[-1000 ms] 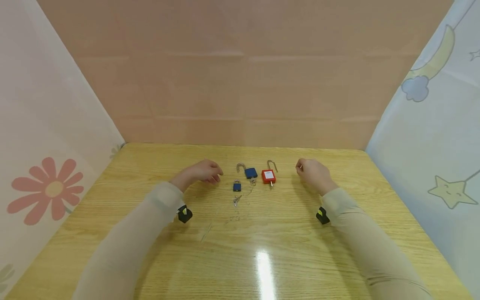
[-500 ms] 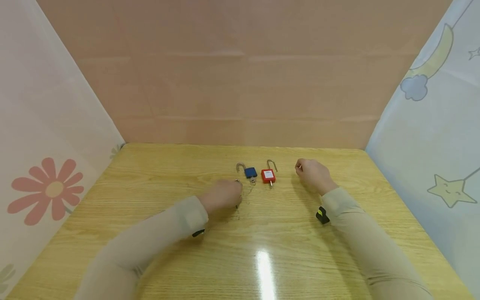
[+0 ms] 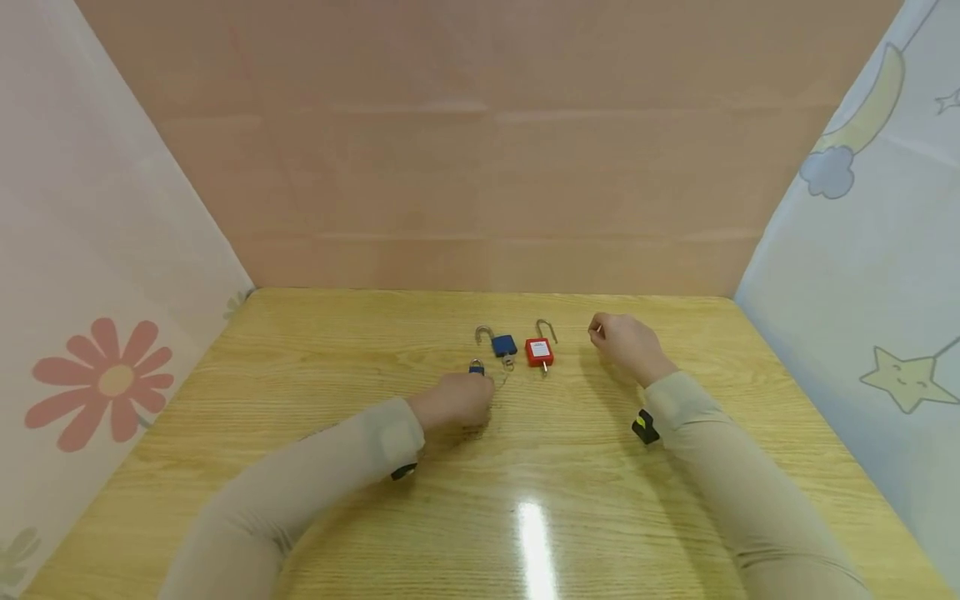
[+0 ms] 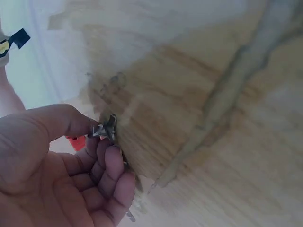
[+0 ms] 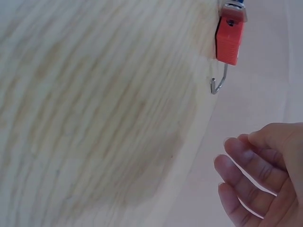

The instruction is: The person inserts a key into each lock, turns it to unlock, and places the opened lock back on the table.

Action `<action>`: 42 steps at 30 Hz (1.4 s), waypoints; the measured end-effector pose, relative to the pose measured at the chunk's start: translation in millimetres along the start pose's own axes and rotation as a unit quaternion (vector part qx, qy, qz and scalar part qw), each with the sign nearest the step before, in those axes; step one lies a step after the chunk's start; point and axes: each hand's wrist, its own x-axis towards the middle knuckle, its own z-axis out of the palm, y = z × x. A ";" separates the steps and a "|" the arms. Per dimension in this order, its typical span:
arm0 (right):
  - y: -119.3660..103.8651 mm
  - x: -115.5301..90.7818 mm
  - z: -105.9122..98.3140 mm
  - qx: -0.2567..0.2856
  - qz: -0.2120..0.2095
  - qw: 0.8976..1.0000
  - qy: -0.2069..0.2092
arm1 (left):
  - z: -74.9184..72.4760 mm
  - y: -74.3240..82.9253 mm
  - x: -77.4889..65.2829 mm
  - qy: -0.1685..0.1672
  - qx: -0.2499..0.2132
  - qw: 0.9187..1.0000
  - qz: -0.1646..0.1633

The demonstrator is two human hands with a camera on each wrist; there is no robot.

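Between thumb and forefinger my left hand (image 3: 457, 398) pinches a bunch of small silver keys (image 4: 107, 128), low over the table; the hand hides them in the head view. Just beyond its knuckles shows the top of a small blue padlock (image 3: 476, 367). A larger blue padlock (image 3: 504, 345) lies behind it, shackle swung out and keys at its base. To its right is a red padlock (image 3: 538, 351) with a white label, its shackle raised and a key in the bottom. My right hand (image 3: 628, 342) hovers right of the red padlock, fingers loosely bent, holding nothing.
The wooden table (image 3: 360, 333) runs back to a plain tan backdrop (image 3: 487, 167). Printed side sheets with a flower (image 3: 116, 381) and a star (image 3: 909, 381) flank it. A bright reflection lies on the table's near part.
My left hand has moved right and nearer, from left of the padlocks to where the loose keys lay, and now pinches them. The right hand has hardly moved.
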 end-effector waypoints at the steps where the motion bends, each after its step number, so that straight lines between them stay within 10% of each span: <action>1: -0.6 0.2 -0.5 0.000 -0.001 1.000 -0.001 | 0.3 -0.4 0.9 -0.006 -0.018 1.000 0.002; 7: -2.1 -0.2 -0.5 0.002 -0.001 1.000 -0.001 | 1.1 -3.4 -0.6 0.042 -0.116 0.992 0.033; 14: 0.7 -1.7 0.8 0.010 0.003 1.000 0.002 | -19.6 -13.5 -12.1 0.146 -0.233 0.960 0.060; 20: 2.5 -3.0 0.0 0.015 0.002 1.000 -0.004 | -39.0 -24.9 -18.8 0.213 -0.421 0.877 0.095; 25: 2.2 -3.1 -0.2 0.016 0.000 1.000 0.004 | -46.0 -29.4 -18.2 0.200 -0.547 0.807 0.095; 29: 1.5 -2.5 0.2 0.015 -0.002 1.000 0.009 | -44.8 -31.3 -15.8 0.161 -0.604 0.779 0.052; 34: 0.2 -2.3 -0.2 0.015 -0.002 1.000 0.006 | -38.1 -34.4 -13.2 0.124 -0.608 0.784 0.033; 42: -0.6 -3.4 -0.9 0.018 -0.003 1.000 0.003 | -32.6 -34.0 -12.0 0.113 -0.490 0.862 0.058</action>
